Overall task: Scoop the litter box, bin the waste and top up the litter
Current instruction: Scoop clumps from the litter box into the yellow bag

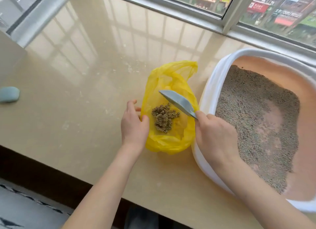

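A white litter box (207, 91) with a pink inside sits at the right, partly covered in grey litter (253, 109). To its left lies an open yellow plastic bag (164, 74) holding a clump of brownish waste (163, 117). My right hand (215, 136) grips the handle of a grey scoop (177, 101), which is tilted on edge over the bag's mouth. My left hand (134, 124) pinches the bag's left rim and holds it open.
All this rests on a glossy beige window ledge (85, 74), with the window frame (188, 11) along the back. A pale blue-green object (8, 94) lies at the far left. The ledge's front edge drops to a dark floor and rug below.
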{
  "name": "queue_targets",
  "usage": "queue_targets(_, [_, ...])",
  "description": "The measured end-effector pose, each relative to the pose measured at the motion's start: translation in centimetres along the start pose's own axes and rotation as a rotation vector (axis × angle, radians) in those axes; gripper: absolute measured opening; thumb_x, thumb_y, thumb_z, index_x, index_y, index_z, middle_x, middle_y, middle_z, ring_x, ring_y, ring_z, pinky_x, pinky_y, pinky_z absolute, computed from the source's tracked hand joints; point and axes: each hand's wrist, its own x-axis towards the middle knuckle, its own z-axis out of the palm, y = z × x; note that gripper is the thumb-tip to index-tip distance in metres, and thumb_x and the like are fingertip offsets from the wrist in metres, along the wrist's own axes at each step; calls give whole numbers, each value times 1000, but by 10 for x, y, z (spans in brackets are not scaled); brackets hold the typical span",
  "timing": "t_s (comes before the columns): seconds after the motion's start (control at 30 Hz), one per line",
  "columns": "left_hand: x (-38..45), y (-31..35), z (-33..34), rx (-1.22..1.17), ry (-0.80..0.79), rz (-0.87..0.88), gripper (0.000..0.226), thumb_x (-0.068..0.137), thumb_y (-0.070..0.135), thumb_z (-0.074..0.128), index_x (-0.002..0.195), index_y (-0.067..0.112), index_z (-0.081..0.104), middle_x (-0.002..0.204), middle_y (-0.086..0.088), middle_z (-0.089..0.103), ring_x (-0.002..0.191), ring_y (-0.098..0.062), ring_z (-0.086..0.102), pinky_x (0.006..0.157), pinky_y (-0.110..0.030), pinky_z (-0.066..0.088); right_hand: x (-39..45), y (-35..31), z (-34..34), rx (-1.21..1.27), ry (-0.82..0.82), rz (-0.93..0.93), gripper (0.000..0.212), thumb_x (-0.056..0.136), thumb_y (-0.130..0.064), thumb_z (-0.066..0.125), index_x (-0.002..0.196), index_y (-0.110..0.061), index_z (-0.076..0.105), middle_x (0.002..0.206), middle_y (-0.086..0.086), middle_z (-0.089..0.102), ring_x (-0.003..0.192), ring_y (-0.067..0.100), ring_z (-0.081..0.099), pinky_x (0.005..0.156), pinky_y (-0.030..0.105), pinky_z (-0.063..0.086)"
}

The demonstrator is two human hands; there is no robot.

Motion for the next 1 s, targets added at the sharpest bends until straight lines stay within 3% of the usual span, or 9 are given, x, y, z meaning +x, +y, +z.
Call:
queue_targets(0.13, [-3,-1,3,6,-1,12,49,81,7,58,128,11,45,109,-3,59,94,-22,57,86,-37,47,0,15,-2,532,-47,169,20,91,-26,57,77,-12,62,58,3,54,60,29,49,54,36,34])
queue_targets(0.23, [-6,2,7,62,37,76,48,79,7,60,126,7,48,116,-9,56,102,-24,54,91,-37,44,-1,31,-8,869,-112,309,20,88,-23,60,78,-8,68,56,8,51,53,16,39,55,32,31])
queue_targets(0.3, [-10,10,11,156,94,171,48,77,6,61,124,5,51,116,-14,53,107,-30,49,95,-39,38,-4,42,-16,1051,-162,382,16,88,-18,61,81,-5,70,53,1,47,51,9,37,54,28,29])
queue_targets(0.47, [-26,47,27,125,162,336,41,78,4,61,118,7,55,114,-9,54,107,-27,47,95,-34,37,-18,82,-38,1277,-216,514,13,89,-14,62,86,-7,72,59,4,50,45,9,34,43,20,26])
queue_targets(0.6, [-44,79,51,4,101,448,35,80,3,59,114,8,58,109,-4,58,101,-26,55,89,-37,43,-37,130,-50,1333,-128,593,21,90,-16,62,72,-18,73,53,-4,48,42,7,31,44,19,25])
queue_targets(0.67, [-52,93,63,-33,87,525,33,78,1,57,111,6,59,106,-4,60,98,-24,56,88,-34,44,-50,154,-42,1236,-34,613,28,90,-19,62,65,-28,71,51,-5,46,44,10,32,45,20,26])
queue_targets(0.8, [-66,114,88,-49,37,634,31,77,-3,57,107,4,61,103,-3,62,97,-15,54,90,-15,37,-80,188,-12,473,-52,397,15,89,-29,59,87,-18,69,57,-1,58,55,23,51,53,37,46])
queue_targets(0.9, [-72,119,104,-26,-30,672,34,78,-6,55,109,5,61,104,-4,62,100,-14,54,91,-7,32,-88,200,-9,186,72,257,6,90,-17,60,90,-18,66,57,-1,56,53,29,53,45,32,41])
queue_targets(1.0, [-73,116,117,30,-66,698,37,79,-9,50,111,5,59,110,-7,62,110,-16,53,96,-7,29,-89,217,-1,36,189,153,15,86,-13,61,98,-14,71,57,2,54,48,28,53,42,23,29])
